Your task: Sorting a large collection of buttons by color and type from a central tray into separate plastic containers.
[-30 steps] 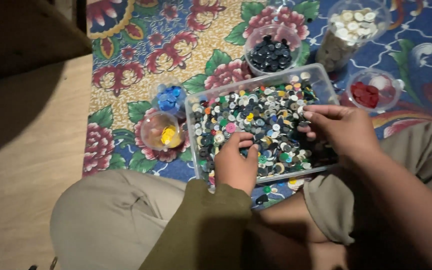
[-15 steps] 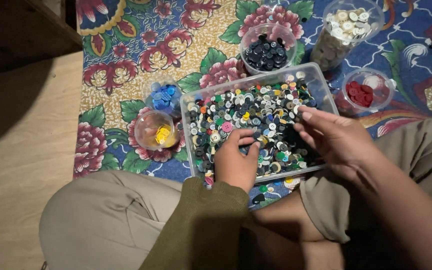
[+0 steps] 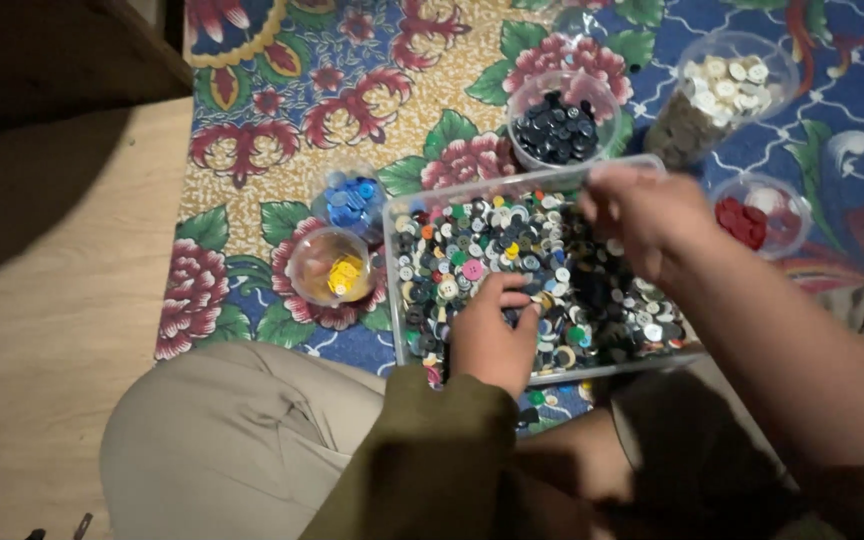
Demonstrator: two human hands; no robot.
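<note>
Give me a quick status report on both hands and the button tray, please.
Left hand resting fingers-down in the mixed buttons. Right hand raised above the clear tray, blurred, grip unclear. Small cups of sorted buttons beside the tray, nothing blocking.

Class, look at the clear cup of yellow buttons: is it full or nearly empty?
Nearly empty: the clear cup holds only a small clump of yellow buttons; its bottom shows.

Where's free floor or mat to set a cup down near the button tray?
Free: wooden floor left of the floral mat, and the mat's upper-left stretch above the blue-button cup. Crowded: the tray with both hands over it, left hand and right hand, cups of sorted buttons ringing its top and left.
</note>
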